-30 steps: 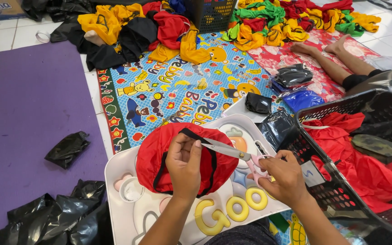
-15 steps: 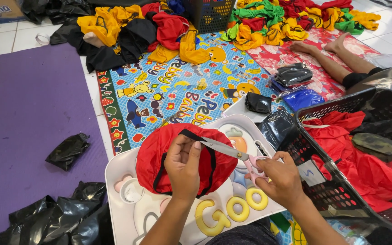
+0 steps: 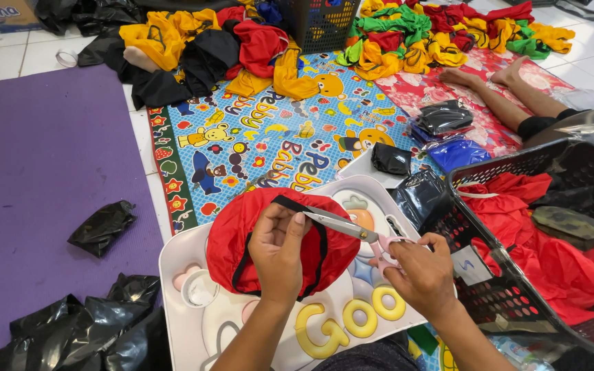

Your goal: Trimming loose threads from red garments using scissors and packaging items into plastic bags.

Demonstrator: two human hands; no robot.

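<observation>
A round red fabric piece (image 3: 242,240) with black trim lies on a white lap tray (image 3: 173,275) in front of me. My left hand (image 3: 278,251) presses on its middle and pinches the black trim near the top edge. My right hand (image 3: 424,275) grips pink-handled scissors (image 3: 352,227), whose blades point left and reach the trim just by my left fingertips.
A black basket (image 3: 510,302) with red cloth stands at my right. Black plastic bags (image 3: 77,330) lie lower left on a purple mat (image 3: 42,178). Piles of yellow, red, green and black garments (image 3: 256,48) lie beyond a colourful play mat. Another person's bare legs (image 3: 503,96) rest at upper right.
The scissors' blades have edged left toward my left fingertips on the trim. Both hands stay over the red piece.
</observation>
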